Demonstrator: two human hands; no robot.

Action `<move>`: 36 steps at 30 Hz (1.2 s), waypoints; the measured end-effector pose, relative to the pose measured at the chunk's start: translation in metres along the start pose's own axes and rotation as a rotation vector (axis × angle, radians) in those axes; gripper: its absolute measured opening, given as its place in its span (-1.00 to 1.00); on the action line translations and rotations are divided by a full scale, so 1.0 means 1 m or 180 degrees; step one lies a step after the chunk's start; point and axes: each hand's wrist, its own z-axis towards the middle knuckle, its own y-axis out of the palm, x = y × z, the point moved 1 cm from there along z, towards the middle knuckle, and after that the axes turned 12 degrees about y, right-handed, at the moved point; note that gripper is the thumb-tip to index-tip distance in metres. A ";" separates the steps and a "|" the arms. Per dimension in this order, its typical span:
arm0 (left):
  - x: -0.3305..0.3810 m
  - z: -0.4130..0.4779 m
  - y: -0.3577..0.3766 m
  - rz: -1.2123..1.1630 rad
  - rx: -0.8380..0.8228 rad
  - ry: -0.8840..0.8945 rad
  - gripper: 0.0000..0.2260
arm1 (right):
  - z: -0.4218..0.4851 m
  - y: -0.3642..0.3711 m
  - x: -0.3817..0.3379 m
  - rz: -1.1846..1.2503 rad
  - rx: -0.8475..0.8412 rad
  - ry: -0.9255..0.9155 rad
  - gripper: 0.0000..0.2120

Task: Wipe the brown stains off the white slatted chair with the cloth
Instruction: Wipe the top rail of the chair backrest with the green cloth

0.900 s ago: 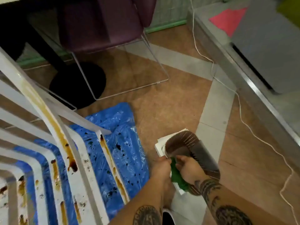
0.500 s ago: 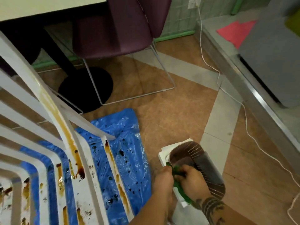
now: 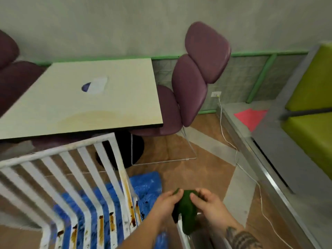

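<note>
The white slatted chair [image 3: 75, 178] fills the lower left, its back slats upright and its seat slats streaked with brown stains [image 3: 129, 203]. To its right I hold a green cloth [image 3: 186, 211] between both hands, lifted above the floor. My left hand [image 3: 164, 203] grips the cloth's left edge and my right hand [image 3: 208, 203] pinches its right side. The cloth hangs down between them. Neither hand touches the chair.
A blue plastic sheet [image 3: 147, 184] spotted with dark drops lies under the chair. Behind stand a cream table [image 3: 80, 105] and a purple chair [image 3: 188, 87]. A white cable [image 3: 251, 178] runs along the floor by a grey step at right. A white tray edge [image 3: 183, 234] shows below the cloth.
The view has swung upward, bringing the table and wall into sight. Both hands have lifted the green cloth off the bowl on the floor and now hold it spread between them.
</note>
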 end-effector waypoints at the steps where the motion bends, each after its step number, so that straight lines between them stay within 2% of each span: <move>1: 0.027 -0.013 -0.007 0.0161 0.0041 0.0230 -0.79 | -0.014 0.007 -0.029 -0.0118 -0.0115 -0.0109 -0.89; 3: 0.082 -0.041 -0.024 0.0437 0.0228 0.0654 -0.80 | -0.041 0.025 -0.084 -0.0340 -0.0251 -0.0410 -0.86; 7: 0.181 -0.095 -0.052 0.0829 0.0564 0.1340 -0.81 | -0.084 0.060 -0.167 -0.0515 -0.0415 -0.0845 -0.93; 15: 0.306 -0.213 -0.105 0.1615 0.0774 0.2335 -0.89 | -0.168 0.142 -0.262 -0.0777 -0.0770 -0.1591 -0.78; 17: 0.326 -0.233 -0.115 0.1692 0.0773 0.2490 -0.88 | -0.180 0.155 -0.274 -0.0764 -0.0964 -0.1674 -0.71; 20: 0.351 -0.270 -0.141 0.1560 0.0853 0.2725 -0.91 | -0.202 0.186 -0.285 -0.0842 -0.1216 -0.1696 -0.43; 22: 0.363 -0.295 -0.164 0.1405 0.0937 0.2840 -0.93 | -0.218 0.208 -0.285 -0.0923 -0.1352 -0.1694 -0.37; 26: 0.360 -0.338 -0.226 0.1221 0.1192 0.2851 -0.85 | -0.241 0.250 -0.274 -0.0459 -0.1348 -0.1630 -0.33; 30: 0.316 -0.352 -0.283 0.0872 0.1340 0.2470 -0.74 | -0.255 0.299 -0.252 0.0655 -0.1529 -0.1207 -0.62; 32: 0.285 -0.346 -0.303 0.0576 0.1319 0.2098 -0.71 | -0.259 0.324 -0.235 0.0714 -0.1212 -0.1047 -0.73; 36: 0.234 -0.328 -0.318 0.0507 0.1542 0.1589 -0.67 | -0.252 0.366 -0.198 -0.0166 -0.0006 -0.0964 -0.74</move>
